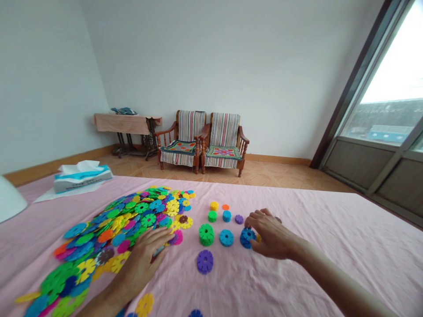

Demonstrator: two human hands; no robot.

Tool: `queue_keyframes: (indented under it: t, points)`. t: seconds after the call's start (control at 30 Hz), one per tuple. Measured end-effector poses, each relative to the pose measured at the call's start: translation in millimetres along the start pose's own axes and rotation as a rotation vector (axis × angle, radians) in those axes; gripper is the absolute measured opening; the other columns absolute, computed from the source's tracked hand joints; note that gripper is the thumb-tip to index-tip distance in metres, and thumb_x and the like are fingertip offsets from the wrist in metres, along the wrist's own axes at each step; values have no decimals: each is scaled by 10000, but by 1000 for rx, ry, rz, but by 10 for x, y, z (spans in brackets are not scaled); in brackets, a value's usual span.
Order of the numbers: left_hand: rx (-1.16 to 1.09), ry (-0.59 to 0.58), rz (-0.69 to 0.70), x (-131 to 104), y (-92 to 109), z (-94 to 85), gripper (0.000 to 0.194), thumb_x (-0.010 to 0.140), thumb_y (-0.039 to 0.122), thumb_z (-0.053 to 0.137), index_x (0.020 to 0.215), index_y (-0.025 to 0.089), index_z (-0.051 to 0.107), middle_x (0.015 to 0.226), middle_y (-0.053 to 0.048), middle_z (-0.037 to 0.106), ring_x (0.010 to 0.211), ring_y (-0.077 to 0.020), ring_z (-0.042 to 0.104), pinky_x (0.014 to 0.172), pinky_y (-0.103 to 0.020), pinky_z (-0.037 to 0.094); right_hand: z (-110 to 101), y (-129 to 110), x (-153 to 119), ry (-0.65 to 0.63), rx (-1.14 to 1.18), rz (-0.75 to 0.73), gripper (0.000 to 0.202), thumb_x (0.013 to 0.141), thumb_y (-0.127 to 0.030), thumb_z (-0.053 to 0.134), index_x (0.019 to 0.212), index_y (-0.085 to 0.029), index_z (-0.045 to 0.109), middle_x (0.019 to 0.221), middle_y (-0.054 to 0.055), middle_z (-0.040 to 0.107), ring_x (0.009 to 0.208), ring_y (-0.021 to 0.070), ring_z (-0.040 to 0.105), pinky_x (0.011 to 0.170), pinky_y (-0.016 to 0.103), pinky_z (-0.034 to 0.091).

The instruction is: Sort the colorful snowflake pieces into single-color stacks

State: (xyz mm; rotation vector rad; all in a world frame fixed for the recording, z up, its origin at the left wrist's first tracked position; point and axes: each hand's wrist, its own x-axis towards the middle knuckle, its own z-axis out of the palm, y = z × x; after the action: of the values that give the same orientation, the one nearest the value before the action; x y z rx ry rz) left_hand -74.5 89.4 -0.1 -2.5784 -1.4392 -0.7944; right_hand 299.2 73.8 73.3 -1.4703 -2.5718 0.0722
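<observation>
My right hand (269, 233) curls over a short stack of dark blue notched discs (247, 237), fingertips and thumb against its edges. A bit of a yellow disc (259, 238) shows under this hand. My left hand (148, 248) lies at the near right edge of a heap of mixed plastic flower discs (125, 215), fingertips close to a purple and a magenta disc (178, 237). A blue disc (157, 251) shows edge-on between its thumb and fingers. Between the hands stand a green stack (206, 234), a light blue stack (226, 237) and a purple stack (205, 261).
Farther back are smaller yellow (214, 205), orange (225, 207), green (212, 216), blue (226, 215) and purple (239, 219) discs. A tissue box (82, 178) sits at the back left of the pink cloth (317, 273). Two wooden armchairs (221, 132) stand beyond.
</observation>
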Motion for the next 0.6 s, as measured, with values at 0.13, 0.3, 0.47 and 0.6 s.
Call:
queue_keyframes:
  t: [0.13, 0.3, 0.47, 0.6]
  points:
    - [0, -7, -6, 1, 4, 4, 308, 838, 325, 583, 1121, 295, 700, 1175, -44, 707, 1117, -275, 631, 960, -473, 508, 12, -14, 2, 8, -4, -1, 255, 673, -140, 548, 920, -181, 598, 907, 60, 618, 862, 211, 544, 841, 361, 314]
    - [-19, -6, -4, -5, 8, 0, 300, 832, 302, 585, 1103, 265, 708, 1157, -56, 714, 1110, -284, 634, 956, -500, 507, -30, -28, -17, 10, -4, 0, 259, 686, -153, 567, 941, -175, 605, 925, 71, 617, 872, 223, 552, 858, 388, 320]
    - [-38, -11, -11, -3, 36, -11, 302, 831, 282, 586, 1109, 264, 702, 1168, -53, 709, 1121, -282, 627, 970, -495, 496, -65, -274, -177, 89, 89, 20, 207, 803, -176, 515, 993, -183, 595, 986, 81, 604, 920, 222, 553, 873, 393, 362]
    - [-27, -27, -18, -3, 31, 4, 331, 835, 264, 586, 1152, 264, 680, 1200, -58, 693, 1141, -275, 613, 1001, -492, 469, 32, -694, -301, 2, 284, -12, 205, 808, -150, 527, 988, -199, 612, 1015, 64, 615, 947, 197, 578, 836, 317, 434]
